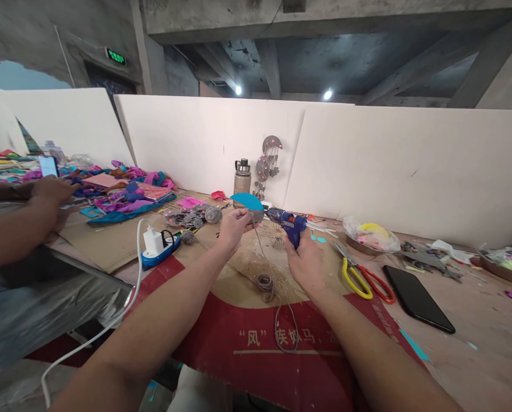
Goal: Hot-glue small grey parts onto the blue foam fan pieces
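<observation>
Pinched in my left hand (235,229) is a blue felt piece (247,201) with a curved top edge, its lower part covered in grey. From it a strand of grey yarn (265,281) runs down to a small loose coil on the cardboard. My right hand (306,257) is wrapped around the handle of a blue hot glue gun (290,222). The gun's nozzle points left, close to the right end of the felt piece; whether they touch, I cannot tell.
Scissors (362,277) and a black phone (417,297) lie to the right. A blue power strip (160,250) with a white cable sits at left. A bottle (242,178) stands behind. Another person's hand (52,191) holds a phone at far left, near felt scraps (144,200).
</observation>
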`<state>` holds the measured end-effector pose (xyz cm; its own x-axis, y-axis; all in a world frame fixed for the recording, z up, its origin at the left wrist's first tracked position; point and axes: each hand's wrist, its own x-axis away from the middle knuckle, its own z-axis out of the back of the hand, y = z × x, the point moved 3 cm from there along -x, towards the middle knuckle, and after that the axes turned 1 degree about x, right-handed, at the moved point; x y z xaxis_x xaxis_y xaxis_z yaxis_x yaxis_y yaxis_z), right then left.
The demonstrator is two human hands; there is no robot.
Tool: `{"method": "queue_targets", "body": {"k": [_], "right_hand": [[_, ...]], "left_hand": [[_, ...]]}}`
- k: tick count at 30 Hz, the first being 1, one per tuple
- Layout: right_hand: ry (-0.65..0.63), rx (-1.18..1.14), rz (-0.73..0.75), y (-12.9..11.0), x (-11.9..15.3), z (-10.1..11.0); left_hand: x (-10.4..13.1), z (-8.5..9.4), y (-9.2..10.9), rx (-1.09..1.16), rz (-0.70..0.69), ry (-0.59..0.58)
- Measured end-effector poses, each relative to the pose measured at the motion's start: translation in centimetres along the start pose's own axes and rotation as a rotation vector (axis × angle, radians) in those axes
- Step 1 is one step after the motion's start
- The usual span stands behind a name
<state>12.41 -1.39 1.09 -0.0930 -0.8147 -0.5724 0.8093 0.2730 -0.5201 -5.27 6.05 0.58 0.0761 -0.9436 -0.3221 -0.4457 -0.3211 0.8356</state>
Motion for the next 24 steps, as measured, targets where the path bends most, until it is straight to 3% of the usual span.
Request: {"method": "queue_targets", "body": {"k": [11, 15, 17, 19, 21, 24], "right_hand": [[0.068, -0.198, -0.075, 2.2, -1.2, -0.5], [-0.123, -0.206, -0.206, 5.2, -2.4, -2.0], [-0.172, 0.011, -0.23, 6.7, -2.6, -2.2], [-0.105, 0.275, -0.224, 7.7, -2.6, -1.7], [0.013, 0.384, -0.207, 7.7, -2.3, -0.9], [0.062, 0.125, -0.155, 5.6, -1.9, -0.5]], "left_hand": [[0.2, -0.2, 0.0, 0.016, 0.026, -0.009], [0.4, -0.3, -0.2, 0.024, 0.06, -0.008], [0.6, -0.5, -0.3, 0.026, 0.087, -0.013], [0.7, -0.6, -0.3, 0.031, 0.1, -0.015], [0.8, -0.7, -0.4, 0.028, 0.087, -0.007], [1.0, -0.9, -0.5, -0.02, 0.028, 0.008]]}}
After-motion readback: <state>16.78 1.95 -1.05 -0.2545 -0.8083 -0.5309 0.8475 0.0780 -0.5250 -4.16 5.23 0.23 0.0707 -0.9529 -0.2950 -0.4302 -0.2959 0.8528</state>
